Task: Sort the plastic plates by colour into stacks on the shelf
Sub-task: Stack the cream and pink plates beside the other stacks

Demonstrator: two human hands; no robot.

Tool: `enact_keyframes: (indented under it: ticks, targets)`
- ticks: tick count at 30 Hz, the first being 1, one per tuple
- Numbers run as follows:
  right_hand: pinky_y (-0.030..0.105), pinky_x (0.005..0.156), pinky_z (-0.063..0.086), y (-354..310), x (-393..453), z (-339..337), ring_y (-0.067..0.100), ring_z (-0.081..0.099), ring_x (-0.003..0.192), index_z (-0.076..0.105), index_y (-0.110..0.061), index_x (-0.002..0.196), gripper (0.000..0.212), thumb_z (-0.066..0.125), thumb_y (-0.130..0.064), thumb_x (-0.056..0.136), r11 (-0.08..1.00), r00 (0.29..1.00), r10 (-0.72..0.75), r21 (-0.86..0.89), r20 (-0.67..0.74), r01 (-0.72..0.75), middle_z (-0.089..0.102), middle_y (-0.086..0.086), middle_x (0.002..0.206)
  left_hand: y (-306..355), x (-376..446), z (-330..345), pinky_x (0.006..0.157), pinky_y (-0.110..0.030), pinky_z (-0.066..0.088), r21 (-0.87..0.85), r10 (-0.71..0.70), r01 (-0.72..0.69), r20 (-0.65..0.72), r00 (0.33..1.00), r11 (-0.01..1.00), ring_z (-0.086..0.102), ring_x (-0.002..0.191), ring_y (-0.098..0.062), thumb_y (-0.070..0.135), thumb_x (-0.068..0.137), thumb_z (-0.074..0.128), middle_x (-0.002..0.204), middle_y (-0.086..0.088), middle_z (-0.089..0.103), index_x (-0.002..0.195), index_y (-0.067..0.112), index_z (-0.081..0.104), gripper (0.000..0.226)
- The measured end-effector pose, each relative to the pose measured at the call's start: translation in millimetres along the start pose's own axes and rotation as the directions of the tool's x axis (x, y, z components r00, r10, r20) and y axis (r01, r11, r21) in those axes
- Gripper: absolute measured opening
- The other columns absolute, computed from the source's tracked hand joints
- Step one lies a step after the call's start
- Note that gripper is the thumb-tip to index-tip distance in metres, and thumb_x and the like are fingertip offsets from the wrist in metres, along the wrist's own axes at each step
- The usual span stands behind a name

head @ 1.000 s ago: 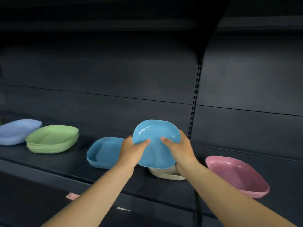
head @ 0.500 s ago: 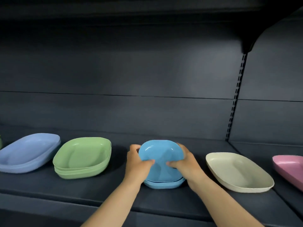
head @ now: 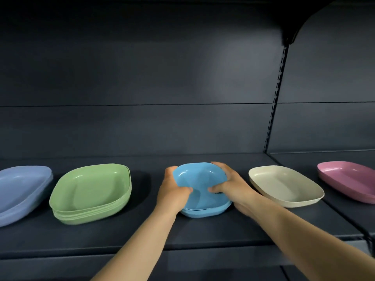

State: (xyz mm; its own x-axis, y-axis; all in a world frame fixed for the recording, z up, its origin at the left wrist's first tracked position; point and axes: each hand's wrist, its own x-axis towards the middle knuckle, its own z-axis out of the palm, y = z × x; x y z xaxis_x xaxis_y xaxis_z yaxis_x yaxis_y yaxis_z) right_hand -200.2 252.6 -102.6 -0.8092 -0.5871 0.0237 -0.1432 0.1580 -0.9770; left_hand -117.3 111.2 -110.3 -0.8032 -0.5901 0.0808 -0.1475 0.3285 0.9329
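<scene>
Since the frame half a second earlier, both hands had lowered the blue plate (head: 199, 179) further toward the blue stack (head: 205, 210) on the shelf (head: 182, 236), and the view had drifted slightly, bringing more of the pink plate (head: 349, 179) into sight.

At inspection, the left hand (head: 172, 191) gripped the plate's left edge, thumb curled over the rim; the right hand (head: 229, 185) gripped the right edge likewise, its fingers (head: 219, 165) wrapped behind the far corner. The plate was tilted, far edge raised, near edge touching or just above the stack directly beneath it. Neither hand was nearer; the grip was symmetrical.

Judged: seating the plate called for dropping the far edge straight down, its outline matched to the plate below.

Elsewhere on the shelf stood a lavender stack (head: 22, 191) at far left, a green stack (head: 91, 191), and a cream plate (head: 284, 185) just right of the hands.

No brand, label or writing was legible anywhere.
</scene>
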Motion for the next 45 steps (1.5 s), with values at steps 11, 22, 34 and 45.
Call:
enact_keyframes:
  ticks: [11,22,34,45]
  targets:
    - [0.029,0.109,0.031,-58,-37,-123,0.017,0.034,0.134,0.033,-0.026,0.145,0.065,0.058,-0.047,0.088,0.244,0.945,-0.309,-0.951,0.109,0.190,0.039,-0.004,0.144,106,10,7,0.109,-0.031,0.030,0.673,0.353,-0.561,0.437,0.828,0.482,0.030,0.136,-0.016,0.051,0.086,0.057,0.145,0.006,0.034,0.141,0.023,0.035,0.066]
    - [0.036,0.111,0.029,-29,-123,-374,0.019,0.028,0.137,0.029,-0.024,0.146,0.073,0.055,-0.056,0.085,-0.003,0.975,-0.218,-0.999,-0.037,-0.038,0.030,-0.003,0.150,216,-37,237,0.110,-0.036,0.027,0.629,0.352,-0.722,0.632,0.691,0.289,0.029,0.136,-0.023,0.054,0.089,0.051,0.146,-0.002,0.033,0.145,0.021,0.029,0.069]
    - [0.039,0.113,0.027,28,-224,-635,0.021,0.027,0.139,0.033,-0.027,0.144,0.075,0.059,-0.058,0.082,0.113,0.958,-0.184,-0.973,-0.218,-0.200,0.034,0.000,0.149,311,-105,503,0.108,-0.035,0.030,0.509,0.336,-0.770,0.699,0.631,0.386,0.027,0.138,-0.020,0.053,0.090,0.050,0.148,0.000,0.032,0.144,0.022,0.031,0.065]
    - [0.036,0.106,0.033,71,-252,-781,0.023,0.034,0.131,0.039,-0.030,0.140,0.066,0.061,-0.053,0.082,0.192,0.906,-0.161,-0.912,-0.393,-0.361,0.041,-0.001,0.142,365,-91,667,0.103,-0.034,0.033,0.471,0.297,-0.757,0.721,0.627,0.453,0.028,0.137,-0.020,0.051,0.090,0.051,0.146,0.001,0.033,0.142,0.022,0.034,0.062]
